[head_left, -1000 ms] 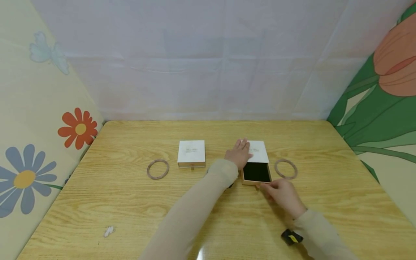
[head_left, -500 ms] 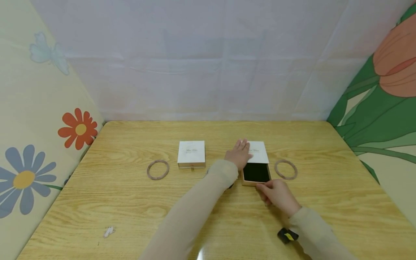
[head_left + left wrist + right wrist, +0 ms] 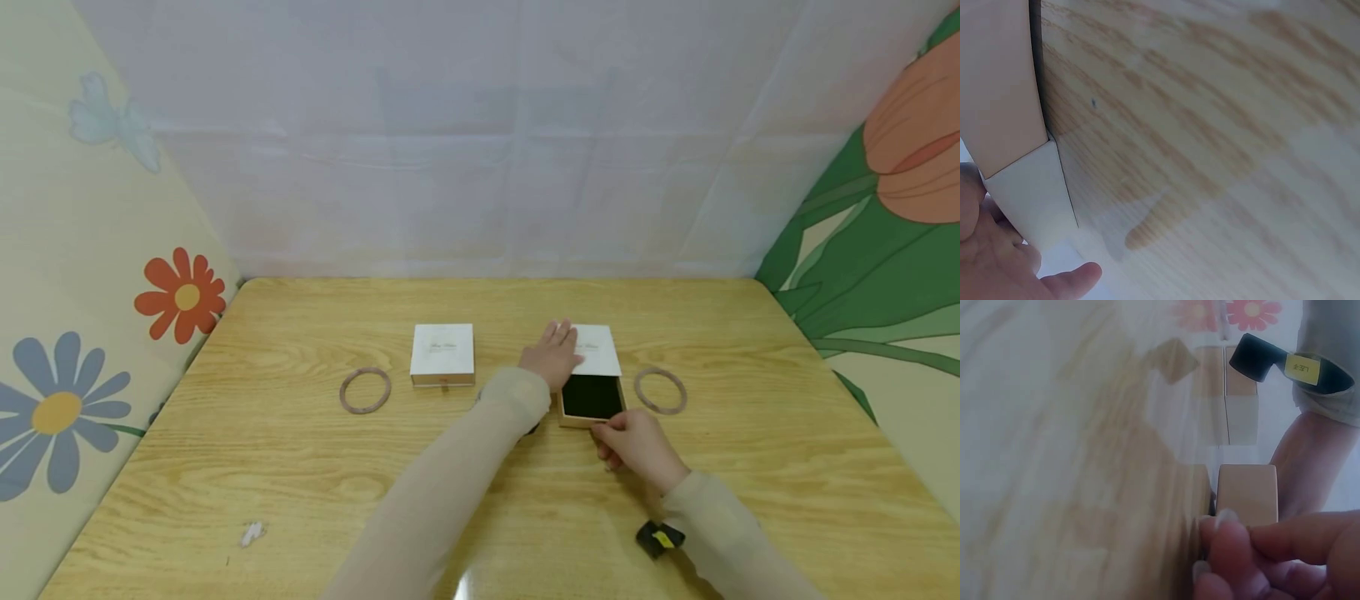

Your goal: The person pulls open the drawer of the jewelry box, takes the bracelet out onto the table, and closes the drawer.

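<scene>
A white-lidded box on the right of the table has its drawer slid out toward me, showing a dark lining. My left hand lies across the box's left side with fingers extended forward, resting on the white cover. In the left wrist view, this hand sits at the lower left, beside the white and peach side wall. My right hand pinches at the drawer's front edge with thumb and fingers. The right wrist view shows curled fingertips at the peach drawer; any pull tab is hidden.
One bangle lies right of this box. Another box, shut, stands to the left, with a second bangle beside it. A small white patch marks the table's near left. A black strapped device hangs at my right wrist.
My right wrist has shifted slightly left, and its fingers have curled more at the drawer's front. The left hand, drawer and bangles look unmoved.
</scene>
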`<action>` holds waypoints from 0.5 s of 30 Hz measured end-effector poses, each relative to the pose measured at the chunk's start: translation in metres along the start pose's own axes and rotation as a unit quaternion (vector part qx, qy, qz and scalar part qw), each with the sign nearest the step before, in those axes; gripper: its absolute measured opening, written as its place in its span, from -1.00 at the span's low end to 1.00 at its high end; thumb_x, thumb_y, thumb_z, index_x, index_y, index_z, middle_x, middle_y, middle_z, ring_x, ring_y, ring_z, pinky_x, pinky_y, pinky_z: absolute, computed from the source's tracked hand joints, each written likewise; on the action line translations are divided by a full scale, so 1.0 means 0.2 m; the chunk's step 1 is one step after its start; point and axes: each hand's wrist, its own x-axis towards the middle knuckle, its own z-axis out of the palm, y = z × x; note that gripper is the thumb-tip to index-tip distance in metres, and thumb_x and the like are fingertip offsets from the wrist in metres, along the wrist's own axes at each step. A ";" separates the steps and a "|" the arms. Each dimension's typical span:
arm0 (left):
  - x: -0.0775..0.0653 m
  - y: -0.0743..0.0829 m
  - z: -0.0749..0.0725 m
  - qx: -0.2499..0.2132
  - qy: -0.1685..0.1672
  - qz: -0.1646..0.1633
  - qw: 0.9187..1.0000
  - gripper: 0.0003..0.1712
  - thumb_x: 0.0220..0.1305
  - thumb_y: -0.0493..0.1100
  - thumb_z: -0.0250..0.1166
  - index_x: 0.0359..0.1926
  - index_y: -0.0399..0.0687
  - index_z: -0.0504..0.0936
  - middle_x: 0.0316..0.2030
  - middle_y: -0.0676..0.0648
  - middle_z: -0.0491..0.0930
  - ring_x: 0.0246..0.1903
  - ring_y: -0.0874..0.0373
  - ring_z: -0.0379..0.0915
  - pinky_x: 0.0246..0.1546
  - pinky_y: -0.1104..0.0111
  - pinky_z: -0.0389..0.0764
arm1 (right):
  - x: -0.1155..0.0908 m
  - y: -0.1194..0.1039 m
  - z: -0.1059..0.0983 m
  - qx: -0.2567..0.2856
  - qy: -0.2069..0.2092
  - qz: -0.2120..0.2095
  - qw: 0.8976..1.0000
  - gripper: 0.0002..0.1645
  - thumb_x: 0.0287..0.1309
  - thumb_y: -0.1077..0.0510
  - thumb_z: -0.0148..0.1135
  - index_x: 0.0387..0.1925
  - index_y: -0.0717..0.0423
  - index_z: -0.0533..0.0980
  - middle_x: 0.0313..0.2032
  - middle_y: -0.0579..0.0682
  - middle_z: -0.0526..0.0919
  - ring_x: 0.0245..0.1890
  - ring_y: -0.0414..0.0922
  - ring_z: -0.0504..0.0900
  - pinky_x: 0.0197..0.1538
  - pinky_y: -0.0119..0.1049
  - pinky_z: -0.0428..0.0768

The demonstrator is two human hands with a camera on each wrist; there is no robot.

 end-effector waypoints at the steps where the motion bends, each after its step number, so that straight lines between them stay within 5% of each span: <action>1: 0.00 0.00 0.00 0.000 -0.001 0.000 1.000 -0.30 0.53 0.16 -0.24 0.55 0.10 -0.15 0.52 0.13 -0.34 0.47 0.24 -0.48 0.36 0.10 0.17 | 0.00 0.00 0.00 0.002 0.000 0.002 1.000 -0.66 0.30 0.33 0.13 -0.59 0.39 0.56 -0.71 -0.03 0.53 -0.73 -0.22 0.50 -0.60 -0.38 0.55; 15: -0.08 0.01 -0.06 -0.008 0.008 0.008 1.000 -0.32 0.54 0.13 -0.24 0.54 0.07 -0.12 0.53 0.09 -0.27 0.48 0.22 -0.44 0.36 0.12 0.15 | 0.03 -0.01 -0.01 -0.019 -0.005 -0.011 1.000 -0.64 0.28 0.33 0.11 -0.63 0.38 0.54 -0.74 -0.04 0.52 -0.74 -0.22 0.49 -0.64 -0.37 0.52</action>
